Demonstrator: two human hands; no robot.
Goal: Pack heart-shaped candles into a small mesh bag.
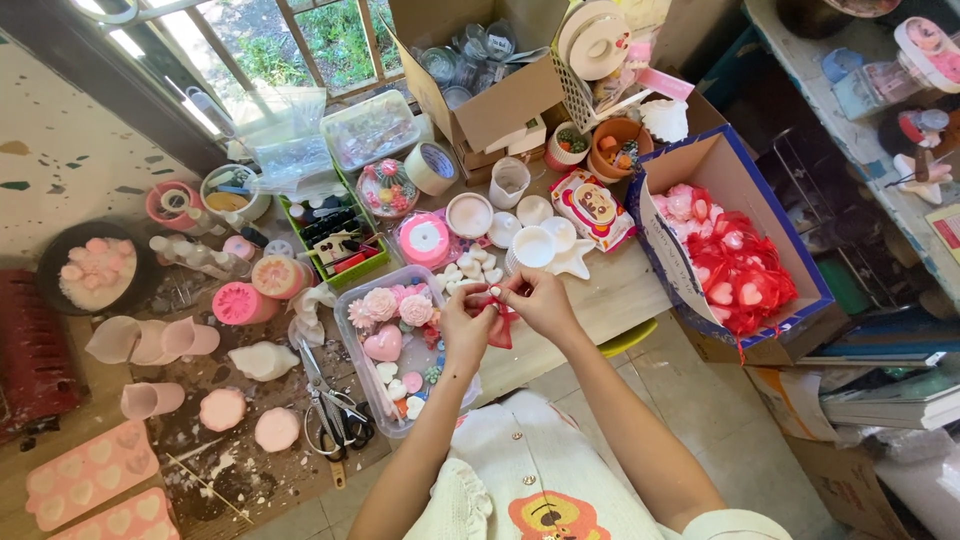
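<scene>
**Both hands pinch a small red pouch at the table's near edge**

A small red pouch (502,322) hangs between the two hands, just over the near edge of the wooden table (620,290). The left hand (466,322) has its fingers closed on the pouch's left side, and the right hand (538,300) pinches its top from the right; the fingertips of both hands meet over it.

Just left of the hands, a clear plastic tray (372,290) sits at the near edge, holding pink flower and heart shapes. Scissors (325,400) lie beside the tray on its left. Behind the hands stand white moulded pieces (535,245) and a pink ribbon spool (425,238). At the table's right end an open cardboard box (700,170) is filled with red pouches (735,270). Pink heart moulds (90,470) lie at the near left corner.
</scene>
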